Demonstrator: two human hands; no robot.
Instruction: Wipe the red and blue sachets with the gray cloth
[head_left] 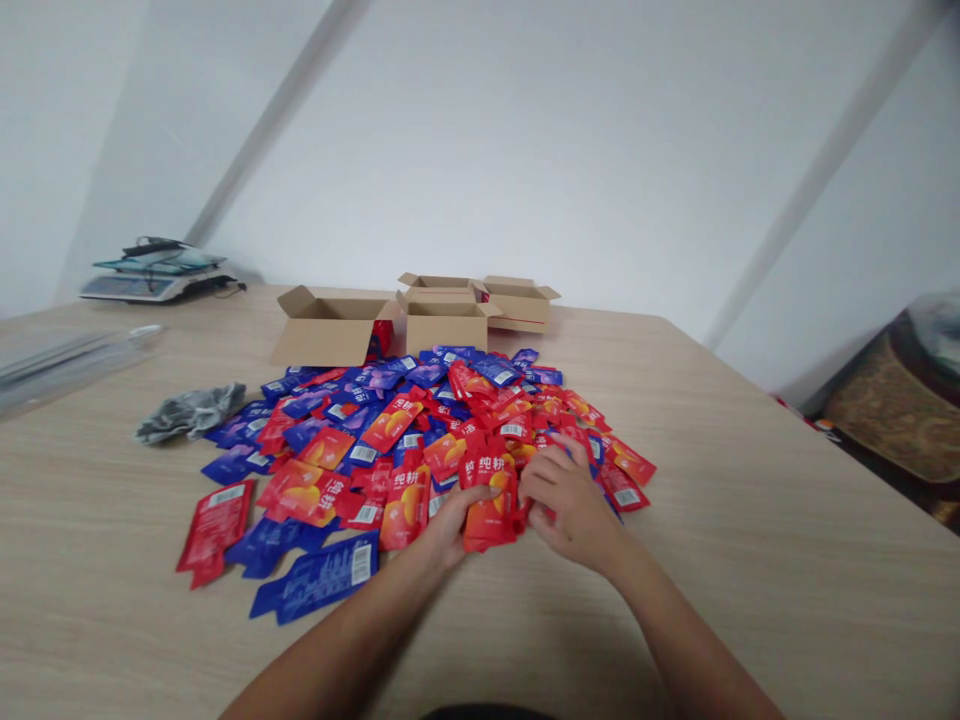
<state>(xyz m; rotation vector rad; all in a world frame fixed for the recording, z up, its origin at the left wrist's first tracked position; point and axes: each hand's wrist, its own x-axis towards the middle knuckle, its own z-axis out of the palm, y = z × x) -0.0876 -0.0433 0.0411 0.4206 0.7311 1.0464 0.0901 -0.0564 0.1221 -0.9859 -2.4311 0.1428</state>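
My left hand (447, 527) is closed on a small bunch of red packets (491, 507), its thumb lying across the printed front of the top one. The bunch stands tilted at the near edge of a heap of red and blue packets, and the packets behind the top one are mostly hidden. Close by on the right, my right hand (564, 497) has its fingers curled down at the bunch's side. Red wrapping shows under its fingers, so it appears to grip a red packet, largely covered by the hand. A blue packet (319, 578) lies flat at the heap's near left.
Behind the heap stand several open cardboard boxes (448, 328); red packets show by the left box (330, 332). A grey cloth (191, 412) lies left of the heap. Farther left are clear plastic wrap (71, 362) and a scale (154, 287) with items on it.
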